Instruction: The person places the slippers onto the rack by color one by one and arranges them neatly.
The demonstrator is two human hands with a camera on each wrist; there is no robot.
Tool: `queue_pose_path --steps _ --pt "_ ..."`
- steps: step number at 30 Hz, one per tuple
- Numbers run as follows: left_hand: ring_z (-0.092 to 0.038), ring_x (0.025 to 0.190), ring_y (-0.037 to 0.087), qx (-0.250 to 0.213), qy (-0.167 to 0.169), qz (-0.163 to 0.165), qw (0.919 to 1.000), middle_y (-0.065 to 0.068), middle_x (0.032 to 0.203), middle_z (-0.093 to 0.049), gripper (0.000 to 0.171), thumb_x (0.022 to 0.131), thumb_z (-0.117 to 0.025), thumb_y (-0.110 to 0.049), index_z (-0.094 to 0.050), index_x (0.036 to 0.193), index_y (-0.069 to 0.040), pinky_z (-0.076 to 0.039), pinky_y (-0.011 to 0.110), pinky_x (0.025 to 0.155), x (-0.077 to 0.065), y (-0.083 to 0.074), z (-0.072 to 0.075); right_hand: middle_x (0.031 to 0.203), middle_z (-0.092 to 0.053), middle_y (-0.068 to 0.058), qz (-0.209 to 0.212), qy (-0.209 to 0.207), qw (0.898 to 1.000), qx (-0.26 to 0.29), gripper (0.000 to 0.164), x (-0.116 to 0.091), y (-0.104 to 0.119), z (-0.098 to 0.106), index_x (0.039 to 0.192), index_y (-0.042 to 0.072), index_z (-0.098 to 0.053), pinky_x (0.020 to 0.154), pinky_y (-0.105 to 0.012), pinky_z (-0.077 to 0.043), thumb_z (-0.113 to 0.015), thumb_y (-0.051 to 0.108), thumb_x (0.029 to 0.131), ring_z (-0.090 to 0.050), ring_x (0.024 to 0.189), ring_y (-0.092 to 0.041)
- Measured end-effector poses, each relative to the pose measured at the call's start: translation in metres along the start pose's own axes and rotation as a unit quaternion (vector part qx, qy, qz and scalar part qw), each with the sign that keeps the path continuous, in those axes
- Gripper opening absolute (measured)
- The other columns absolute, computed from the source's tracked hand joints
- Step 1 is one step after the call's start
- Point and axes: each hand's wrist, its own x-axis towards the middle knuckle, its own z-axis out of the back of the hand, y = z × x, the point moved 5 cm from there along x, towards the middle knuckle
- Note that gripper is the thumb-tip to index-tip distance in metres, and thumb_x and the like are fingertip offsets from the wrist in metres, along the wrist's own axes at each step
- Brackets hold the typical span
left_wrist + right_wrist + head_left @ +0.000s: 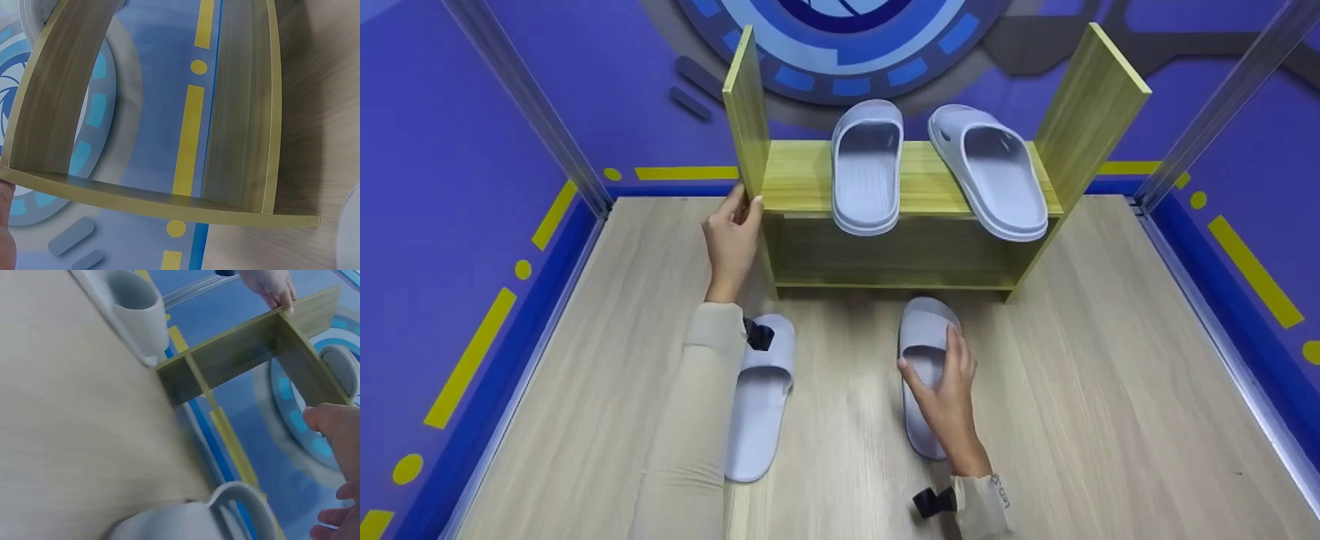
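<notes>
Left hand (pixel 731 238) steadying wooden shoe rack (pixel 802 178) at left side panel, fingers curled round panel edge. Left slipper (pixel 761 397) lying on floor near front-left, untouched. Right hand (pixel 945 394) on right slipper (pixel 924 330), mid-floor before rack, grip closing over strap. Two matching slippers (pixel 867 165) already on top shelf. Step, by judgement: picking up slipper; next calls for lift into lower shelf.

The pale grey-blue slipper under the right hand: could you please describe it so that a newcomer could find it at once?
Start at the small yellow-green wooden shoe rack on the wood-grain floor. Before its open lower shelf, two pale grey-blue slippers lie on the floor. It is the right-hand slipper, toe at the rack, with the right hand over its strap; the other slipper lies beside the left forearm.
</notes>
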Motion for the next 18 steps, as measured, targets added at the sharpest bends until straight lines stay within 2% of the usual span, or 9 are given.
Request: queue_pose_path --steps 7,14,18 --pt "-0.067 0.100 0.022 -0.015 -0.008 0.012 0.9998 0.018 0.116 -0.068 0.034 0.091 -0.066 -0.009 -0.064 0.123 0.001 -0.057 0.030 0.083 0.001 0.003 0.000 0.146 -0.028 -0.035 0.020 -0.019 0.999 -0.028 0.094 -0.016 -0.012 -0.002 0.143 -0.014 -0.027 0.106 -0.064 -0.024 -0.082 0.015 0.073 -0.024 0.131 -0.051" --pt "-0.067 0.101 0.022 -0.012 -0.003 0.004 0.9999 0.019 0.117 -0.067 0.035 0.091 -0.065 -0.009 -0.063 0.124 0.003 -0.057 0.026 0.083 0.000 0.001 0.000 0.145 -0.026 -0.037 -0.007 -0.007 0.998 -0.054 0.095 -0.028 -0.019 -0.003 0.142 -0.015 -0.027 0.104 -0.067 -0.024 -0.082 0.017 0.072 -0.024 0.131 -0.054" --pt "-0.067 0.100 0.020 -0.010 -0.003 0.005 0.9999 0.018 0.117 -0.068 0.035 0.091 -0.065 -0.009 -0.063 0.124 0.002 -0.056 0.025 0.082 0.000 0.000 -0.001 0.146 -0.024 -0.037 -0.036 0.005 0.997 -0.072 0.098 -0.032 -0.023 -0.003 0.143 -0.014 -0.025 0.104 -0.068 -0.024 -0.082 0.021 0.072 -0.023 0.132 -0.054"
